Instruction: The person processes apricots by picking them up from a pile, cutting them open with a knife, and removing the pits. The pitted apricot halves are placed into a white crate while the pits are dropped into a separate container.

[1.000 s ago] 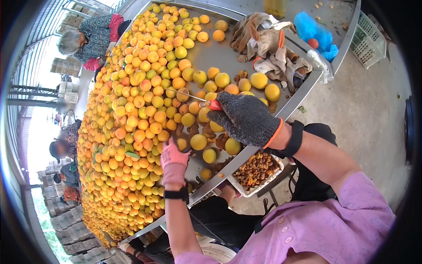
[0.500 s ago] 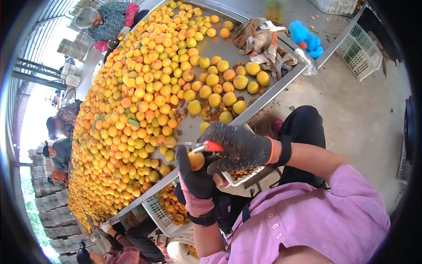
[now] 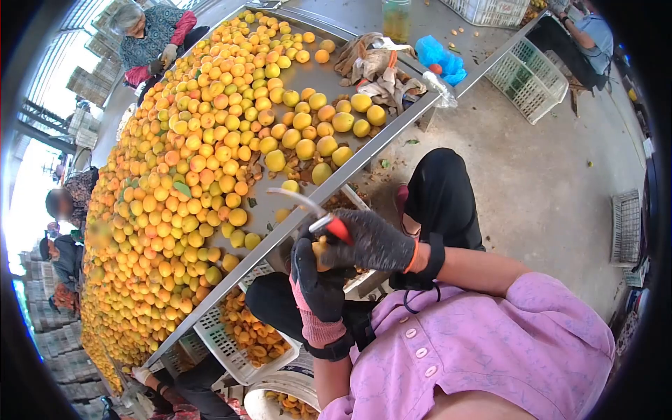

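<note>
Both hands wear dark gloves and meet over the table's near edge. In my left hand (image 3: 317, 283), the fingers are wrapped round an orange-yellow fruit (image 3: 322, 253), which is partly hidden between the two hands. My right hand (image 3: 374, 239) is closed round the red handle of a curved knife (image 3: 339, 229); its thin blade points up and left over the metal rim. The fingers of my right hand are against the fruit. A large heap of yellow-orange fruit (image 3: 189, 161) covers the table beyond the hands.
Metal table rim (image 3: 392, 133); crumpled cloths (image 3: 378, 70) and a blue plastic bag (image 3: 439, 59) at its far corner. Below the rim, a white basket (image 3: 238, 350) of cut fruit and a white bucket (image 3: 280, 392). Another crate (image 3: 528, 80) stands on the floor. Several people sit around.
The view has shifted, so the table and heap sit further left. The knife blade now points more upward, and the hands are closer together, covering more of the fruit.
</note>
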Available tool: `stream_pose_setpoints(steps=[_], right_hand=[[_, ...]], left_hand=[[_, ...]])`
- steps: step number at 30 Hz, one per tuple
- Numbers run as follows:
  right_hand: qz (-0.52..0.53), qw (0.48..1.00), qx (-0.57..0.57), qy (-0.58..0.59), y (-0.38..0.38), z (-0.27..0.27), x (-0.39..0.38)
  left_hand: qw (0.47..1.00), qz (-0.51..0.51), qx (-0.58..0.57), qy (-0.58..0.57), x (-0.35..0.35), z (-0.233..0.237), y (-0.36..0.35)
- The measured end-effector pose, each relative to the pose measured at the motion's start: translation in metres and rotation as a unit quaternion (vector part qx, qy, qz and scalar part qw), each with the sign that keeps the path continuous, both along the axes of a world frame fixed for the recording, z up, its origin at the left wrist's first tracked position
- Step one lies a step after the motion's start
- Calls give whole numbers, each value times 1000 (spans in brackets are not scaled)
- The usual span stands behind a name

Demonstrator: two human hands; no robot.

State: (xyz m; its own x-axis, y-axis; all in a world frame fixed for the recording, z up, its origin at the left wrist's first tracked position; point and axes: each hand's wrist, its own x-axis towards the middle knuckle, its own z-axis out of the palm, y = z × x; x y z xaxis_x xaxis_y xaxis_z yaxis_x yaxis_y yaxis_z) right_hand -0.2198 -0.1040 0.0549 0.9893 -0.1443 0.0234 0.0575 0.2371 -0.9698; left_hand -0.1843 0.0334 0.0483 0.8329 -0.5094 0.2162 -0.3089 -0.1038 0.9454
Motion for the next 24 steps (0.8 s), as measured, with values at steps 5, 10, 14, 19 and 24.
stream_pose_setpoints(steps=[5, 10, 14, 19, 24], right_hand=[[-22, 959, -264, -95, 8, 2, -3], [80, 965, -211, -136, 3, -14, 4], [37, 961, -245, -121, 9, -11, -4], [-4, 971, -229, -70, 13, 7, -16], [-129, 906, -400, -53, 12, -28, -8]], left_hand=[[996, 64, -4, 60, -14, 13, 7], [873, 166, -192, 417, -13, -5, 19], [931, 179, -109, 299, -13, -18, 21], [921, 205, -81, 322, -19, 22, 1], [957, 150, -21, 249, -23, 12, 16]])
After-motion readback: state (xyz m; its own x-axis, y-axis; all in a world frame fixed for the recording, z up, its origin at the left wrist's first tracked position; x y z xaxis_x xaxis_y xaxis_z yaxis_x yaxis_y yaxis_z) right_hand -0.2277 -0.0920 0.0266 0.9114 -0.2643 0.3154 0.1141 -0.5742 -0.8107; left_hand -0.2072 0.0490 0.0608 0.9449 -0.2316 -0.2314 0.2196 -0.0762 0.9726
